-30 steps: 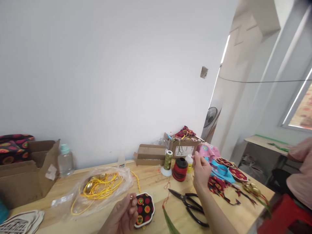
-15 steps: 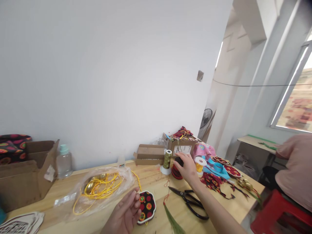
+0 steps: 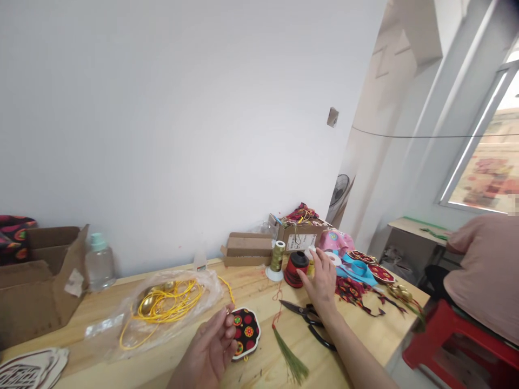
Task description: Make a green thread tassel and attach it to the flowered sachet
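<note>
My left hand (image 3: 211, 346) is closed, thumb and forefinger pinched on something too small to make out. Its fingers cover the left edge of a black, patterned fabric ornament (image 3: 248, 332) with a white rim. A yellow braided cord (image 3: 227, 289) runs up from near the ornament's top. My right hand (image 3: 323, 283) has its fingers stretched out over a white spool of yellow thread (image 3: 311, 267), partly hidden by them. Just left of it stands a red thread spool (image 3: 295, 272) with a black top. Below the right forearm lie black scissors (image 3: 298, 309), and beside them a green tassel (image 3: 290, 356).
An olive thread spool (image 3: 278, 256) stands near small cardboard boxes (image 3: 248, 249). Yellow cords (image 3: 174, 302) lie on a plastic bag. At left are a large box (image 3: 36, 297) and a clear bottle (image 3: 100, 267). A person (image 3: 482, 270) sits at right on a red stool (image 3: 441, 346).
My right hand has moved from the red spool to the right, over the spool of yellow thread. The red spool now shows uncovered. My left hand stays by the ornament.
</note>
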`<control>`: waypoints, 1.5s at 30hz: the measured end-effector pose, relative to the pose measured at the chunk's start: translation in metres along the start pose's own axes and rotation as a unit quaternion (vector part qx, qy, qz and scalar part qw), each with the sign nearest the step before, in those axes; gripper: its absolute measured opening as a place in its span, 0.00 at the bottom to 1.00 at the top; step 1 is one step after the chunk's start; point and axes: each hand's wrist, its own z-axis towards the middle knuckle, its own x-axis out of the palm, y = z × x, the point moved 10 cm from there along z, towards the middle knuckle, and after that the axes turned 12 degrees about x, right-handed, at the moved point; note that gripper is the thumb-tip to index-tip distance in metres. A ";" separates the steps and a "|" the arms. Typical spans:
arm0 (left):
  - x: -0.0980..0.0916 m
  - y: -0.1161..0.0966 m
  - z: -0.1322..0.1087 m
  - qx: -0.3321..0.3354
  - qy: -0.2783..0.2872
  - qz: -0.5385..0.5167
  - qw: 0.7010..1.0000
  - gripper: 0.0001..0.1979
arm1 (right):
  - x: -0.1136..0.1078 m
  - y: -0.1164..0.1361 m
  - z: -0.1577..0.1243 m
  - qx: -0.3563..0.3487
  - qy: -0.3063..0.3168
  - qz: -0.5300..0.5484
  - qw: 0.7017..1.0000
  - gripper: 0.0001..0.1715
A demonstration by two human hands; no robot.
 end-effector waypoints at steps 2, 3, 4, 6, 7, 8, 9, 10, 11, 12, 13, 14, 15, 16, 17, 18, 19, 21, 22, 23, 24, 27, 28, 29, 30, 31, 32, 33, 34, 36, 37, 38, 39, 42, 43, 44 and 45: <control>0.000 -0.002 0.000 0.003 -0.001 0.003 1.000 0.06 | 0.001 0.000 0.000 -0.005 0.002 0.001 1.000 0.26; -0.001 -0.002 0.000 0.004 -0.003 0.004 1.000 0.06 | 0.001 0.000 0.000 -0.008 0.003 0.001 1.000 0.24; -0.001 -0.003 0.000 0.003 -0.006 0.005 1.000 0.06 | 0.001 0.001 0.000 -0.011 0.004 0.002 1.000 0.23; -0.001 -0.003 -0.001 0.002 -0.011 0.005 1.000 0.06 | 0.002 0.004 0.000 -0.020 0.006 0.007 1.000 0.21; -0.001 -0.004 -0.001 0.002 -0.013 0.007 1.000 0.06 | 0.002 0.005 0.000 -0.027 0.008 0.011 1.000 0.20; 0.000 -0.004 -0.002 0.003 -0.015 0.009 1.000 0.06 | 0.003 0.008 0.000 -0.037 0.011 0.017 0.999 0.19; 0.000 -0.004 -0.002 0.003 -0.018 0.011 1.000 0.06 | 0.003 0.010 0.000 -0.047 0.013 0.024 0.999 0.18; 0.000 -0.003 -0.002 0.004 -0.019 0.013 1.000 0.06 | 0.003 0.013 0.000 -0.058 0.014 0.032 0.998 0.17; 0.000 -0.003 -0.002 0.004 -0.020 0.014 1.000 0.05 | 0.002 0.016 0.000 -0.069 0.014 0.040 0.997 0.15; 0.000 -0.003 -0.003 0.003 -0.019 0.014 1.000 0.05 | 0.000 0.019 -0.001 -0.079 0.015 0.050 0.995 0.14; 0.001 -0.002 -0.003 0.003 -0.018 0.014 1.000 0.05 | -0.002 0.024 -0.001 -0.090 0.015 0.060 0.994 0.13; 0.001 -0.002 -0.004 0.002 -0.019 0.015 1.000 0.05 | -0.005 0.028 -0.002 -0.101 0.016 0.071 0.992 0.12; 0.001 -0.001 -0.004 -0.002 -0.020 0.017 1.000 0.05 | -0.007 0.034 -0.004 -0.112 0.020 0.082 0.990 0.11; 0.000 0.000 -0.004 -0.006 -0.022 0.019 1.000 0.05 | -0.010 0.040 -0.005 -0.124 0.024 0.093 0.988 0.10; 0.000 0.001 -0.005 -0.010 -0.025 0.021 0.999 0.05 | -0.013 0.046 -0.007 -0.136 0.030 0.104 0.985 0.09; 0.000 0.002 -0.005 -0.013 -0.027 0.022 0.999 0.04 | -0.015 0.052 -0.008 -0.149 0.036 0.115 0.981 0.07; 0.000 0.002 -0.005 -0.015 -0.028 0.021 0.999 0.04 | -0.016 0.059 -0.009 -0.161 0.044 0.126 0.978 0.06; 0.000 0.004 -0.004 -0.018 -0.030 0.016 0.999 0.06 | -0.017 0.072 -0.009 -0.185 0.059 0.145 0.970 0.08; 0.000 0.005 -0.004 -0.021 -0.032 0.015 0.999 0.07 | -0.017 0.079 -0.008 -0.195 0.065 0.153 0.967 0.10; -0.001 0.006 -0.003 -0.025 -0.035 0.014 0.999 0.08 | -0.015 0.086 -0.006 -0.203 0.071 0.159 0.963 0.10; -0.002 0.007 -0.003 -0.029 -0.037 0.015 0.999 0.08 | -0.013 0.092 -0.004 -0.209 0.074 0.165 0.961 0.09; -0.006 0.010 -0.002 -0.039 -0.039 0.018 0.998 0.08 | -0.004 0.108 -0.002 -0.216 0.081 0.178 0.957 0.06; -0.007 0.009 -0.002 -0.038 -0.040 0.018 0.998 0.08 | 0.000 0.111 -0.002 -0.216 0.082 0.183 0.955 0.06; -0.007 0.008 -0.002 -0.035 -0.041 0.019 0.998 0.07 | 0.004 0.113 -0.004 -0.216 0.085 0.189 0.954 0.07; -0.008 0.007 -0.002 -0.032 -0.044 0.022 0.998 0.06 | 0.007 0.115 -0.007 -0.216 0.088 0.194 0.953 0.08; -0.009 0.006 -0.002 -0.028 -0.051 0.026 0.998 0.05 | 0.010 0.115 -0.009 -0.215 0.092 0.200 0.952 0.08; -0.011 0.004 -0.003 -0.024 -0.061 0.030 0.997 0.04 | 0.012 0.115 -0.012 -0.214 0.096 0.205 0.950 0.09; -0.012 0.003 -0.003 -0.020 -0.071 0.035 0.997 0.04 | 0.014 0.114 -0.015 -0.212 0.102 0.211 0.949 0.10; -0.013 0.002 -0.004 -0.018 -0.081 0.039 0.996 0.05 | 0.014 0.112 -0.017 -0.209 0.107 0.216 0.948 0.10; -0.014 0.000 -0.007 -0.015 -0.100 0.045 0.994 0.07 | 0.014 0.107 -0.017 -0.201 0.115 0.226 0.946 0.11; -0.013 -0.001 -0.008 -0.016 -0.107 0.046 0.993 0.07 | 0.012 0.103 -0.016 -0.193 0.117 0.234 0.946 0.11; -0.013 -0.001 -0.009 -0.017 -0.113 0.047 0.992 0.07 | 0.011 0.099 -0.013 -0.182 0.118 0.242 0.946 0.12; -0.014 -0.002 -0.010 -0.019 -0.119 0.047 0.992 0.07 | 0.010 0.094 -0.010 -0.171 0.117 0.250 0.946 0.12; -0.015 -0.003 -0.011 -0.020 -0.131 0.051 0.990 0.06 | 0.005 0.079 0.001 -0.133 0.099 0.261 0.951 0.14; -0.016 -0.004 -0.010 -0.020 -0.131 0.054 0.990 0.06 | 0.003 0.075 0.005 -0.122 0.089 0.257 0.955 0.14; -0.016 -0.004 -0.010 -0.020 -0.130 0.057 0.990 0.06 | 0.002 0.070 0.008 -0.110 0.079 0.254 0.958 0.14; -0.016 -0.004 -0.009 -0.018 -0.127 0.058 0.990 0.06 | 0.000 0.066 0.011 -0.096 0.067 0.249 0.961 0.14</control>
